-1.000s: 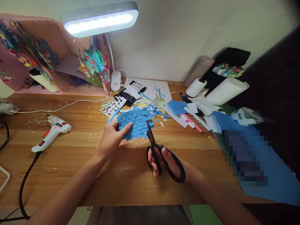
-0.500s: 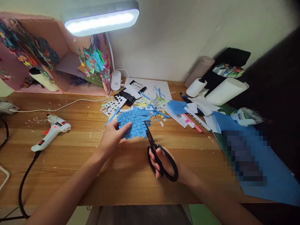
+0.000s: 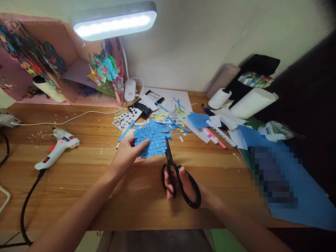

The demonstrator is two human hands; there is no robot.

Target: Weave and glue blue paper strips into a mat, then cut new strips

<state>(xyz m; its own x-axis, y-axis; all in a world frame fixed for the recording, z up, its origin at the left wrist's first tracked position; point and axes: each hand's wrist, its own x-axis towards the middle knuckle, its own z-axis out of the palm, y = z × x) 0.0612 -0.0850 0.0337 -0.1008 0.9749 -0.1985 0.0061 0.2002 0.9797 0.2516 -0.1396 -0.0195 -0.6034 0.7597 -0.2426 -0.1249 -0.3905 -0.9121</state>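
Observation:
A woven mat of blue paper strips (image 3: 152,136) is pinched in my left hand (image 3: 128,150), thumb on top, above the wooden table. Its edges are uneven, with strip ends sticking out at the right. My right hand (image 3: 183,182) has its fingers through the handles of black scissors (image 3: 170,161). The handles are spread apart, and the blades point up and away, at the mat's right edge. Whether paper lies between the blades I cannot tell. Behind the mat are small paper scraps (image 3: 175,117) and loose blue strips.
A white glue gun (image 3: 58,147) lies at the left with its black cord. Above hangs a lit lamp (image 3: 115,24). A pink box (image 3: 70,70) holds colourful crafts at the back left. Paper rolls (image 3: 253,102) and blue sheets (image 3: 309,189) are at the right.
The scissor handles have spread wider, and the blades sit lower along the mat's right edge. My left hand has shifted the mat slightly right and toward me.

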